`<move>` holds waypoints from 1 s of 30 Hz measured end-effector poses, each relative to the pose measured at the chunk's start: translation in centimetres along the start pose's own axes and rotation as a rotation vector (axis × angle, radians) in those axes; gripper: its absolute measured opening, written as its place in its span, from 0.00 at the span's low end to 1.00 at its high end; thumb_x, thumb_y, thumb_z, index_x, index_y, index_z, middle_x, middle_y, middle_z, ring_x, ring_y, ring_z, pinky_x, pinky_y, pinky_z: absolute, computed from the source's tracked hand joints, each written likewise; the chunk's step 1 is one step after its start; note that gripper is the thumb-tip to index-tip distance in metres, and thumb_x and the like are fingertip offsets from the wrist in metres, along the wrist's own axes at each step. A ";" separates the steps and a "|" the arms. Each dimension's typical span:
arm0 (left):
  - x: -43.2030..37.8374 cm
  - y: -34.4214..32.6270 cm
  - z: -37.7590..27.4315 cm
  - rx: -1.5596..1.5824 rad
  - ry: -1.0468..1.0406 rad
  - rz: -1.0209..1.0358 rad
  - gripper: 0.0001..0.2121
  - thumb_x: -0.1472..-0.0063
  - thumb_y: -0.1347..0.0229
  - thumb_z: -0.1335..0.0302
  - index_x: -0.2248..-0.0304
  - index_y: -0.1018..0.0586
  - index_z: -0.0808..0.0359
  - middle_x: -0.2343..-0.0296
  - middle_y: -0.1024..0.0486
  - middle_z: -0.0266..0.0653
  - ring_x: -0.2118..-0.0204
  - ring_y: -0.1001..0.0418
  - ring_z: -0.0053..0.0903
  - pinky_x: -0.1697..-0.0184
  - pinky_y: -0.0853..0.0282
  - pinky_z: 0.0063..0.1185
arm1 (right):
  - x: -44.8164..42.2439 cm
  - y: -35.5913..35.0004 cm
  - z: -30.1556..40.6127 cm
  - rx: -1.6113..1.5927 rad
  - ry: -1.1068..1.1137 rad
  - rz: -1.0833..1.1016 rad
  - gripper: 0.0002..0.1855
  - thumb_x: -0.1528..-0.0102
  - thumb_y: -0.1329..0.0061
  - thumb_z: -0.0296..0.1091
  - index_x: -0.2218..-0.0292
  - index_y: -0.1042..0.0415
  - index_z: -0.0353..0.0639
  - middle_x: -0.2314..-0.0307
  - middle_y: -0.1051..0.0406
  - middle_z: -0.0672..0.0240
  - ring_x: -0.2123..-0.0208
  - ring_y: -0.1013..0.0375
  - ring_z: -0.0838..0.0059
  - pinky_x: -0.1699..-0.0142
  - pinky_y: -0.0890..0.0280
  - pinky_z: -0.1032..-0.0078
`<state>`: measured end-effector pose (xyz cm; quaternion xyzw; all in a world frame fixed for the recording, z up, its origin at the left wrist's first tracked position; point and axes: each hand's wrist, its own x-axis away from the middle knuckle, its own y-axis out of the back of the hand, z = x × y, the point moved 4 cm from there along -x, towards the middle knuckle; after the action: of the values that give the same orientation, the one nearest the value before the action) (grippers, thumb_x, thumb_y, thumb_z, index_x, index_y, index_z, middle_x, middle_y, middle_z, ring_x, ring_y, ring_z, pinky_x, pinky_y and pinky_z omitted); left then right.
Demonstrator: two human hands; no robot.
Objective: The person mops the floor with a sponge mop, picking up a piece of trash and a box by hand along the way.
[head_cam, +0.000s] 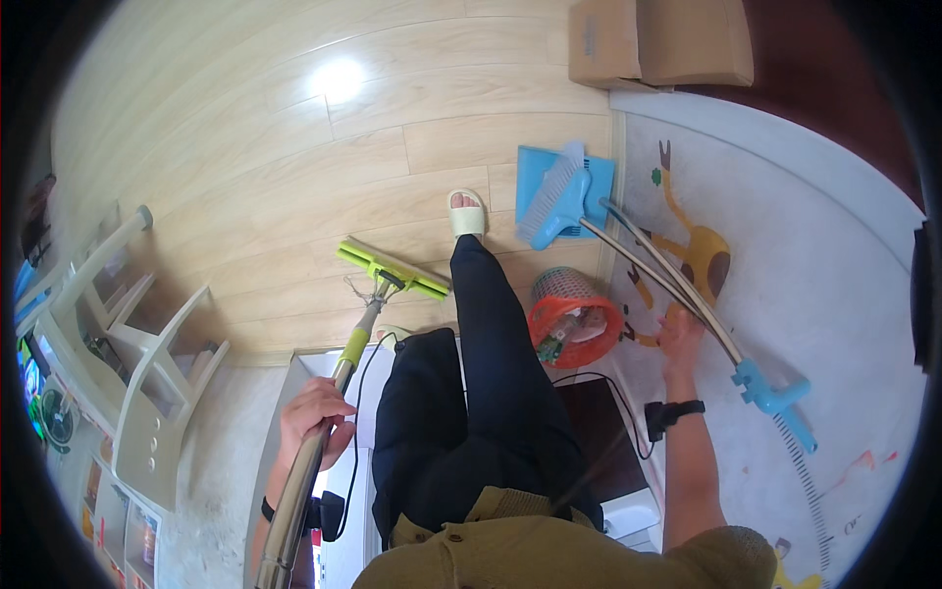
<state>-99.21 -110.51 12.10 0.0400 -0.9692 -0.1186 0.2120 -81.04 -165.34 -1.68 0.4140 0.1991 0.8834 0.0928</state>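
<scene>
My left hand (313, 420) is closed around the steel pole of a lime-green sponge mop (394, 271). The mop head lies on the wood-look floor, left of my forward foot. On the right, my right hand (681, 344) is against the crossing metal handles of a blue broom (565, 199) and a blue dustpan (531, 166). Whether its fingers wrap around those handles is hard to see. The broom head rests over the dustpan beside the wall. Blue grip ends (769, 389) top the handles, which lean along the wall.
A wastebasket with an orange rim (536, 324) holds rubbish near my right leg. A cardboard box (662, 44) is at the upper right. White moulded furniture (143, 353) stands at left. Black cables run from straps on both wrists. Giraffe decals mark the right wall (795, 280).
</scene>
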 end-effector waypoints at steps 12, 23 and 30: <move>-0.8 -0.1 -0.5 0.081 0.113 -0.199 0.06 0.60 0.47 0.77 0.78 0.29 0.65 0.85 0.35 0.35 0.80 0.35 0.26 0.64 0.39 0.29 | -14.0 -24.0 5.4 0.208 -0.058 0.458 0.17 0.54 0.53 0.31 0.61 0.39 0.39 0.75 0.34 0.65 0.74 0.33 0.76 0.73 0.37 0.77; -1.9 -1.0 -0.3 -0.005 0.301 -0.448 0.10 0.54 0.48 0.67 0.81 0.33 0.64 0.86 0.35 0.34 0.80 0.36 0.24 0.59 0.41 0.32 | -35.2 -31.7 21.4 1.021 0.672 -0.189 0.26 0.61 0.49 0.47 0.65 0.34 0.33 0.71 0.30 0.52 0.67 0.31 0.59 0.61 0.37 0.70; -3.4 -0.9 -0.7 -0.013 0.320 -0.429 0.06 0.55 0.49 0.72 0.81 0.33 0.64 0.85 0.36 0.34 0.79 0.36 0.24 0.59 0.41 0.32 | -36.8 -30.9 17.4 0.891 0.330 0.146 0.18 0.52 0.60 0.42 0.72 0.35 0.31 0.87 0.31 0.61 0.84 0.30 0.67 0.72 0.35 0.73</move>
<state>-95.80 -111.06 11.11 0.2614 -0.8919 -0.1591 0.3329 -44.14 -144.77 -30.43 0.2806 0.5408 0.7702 -0.1888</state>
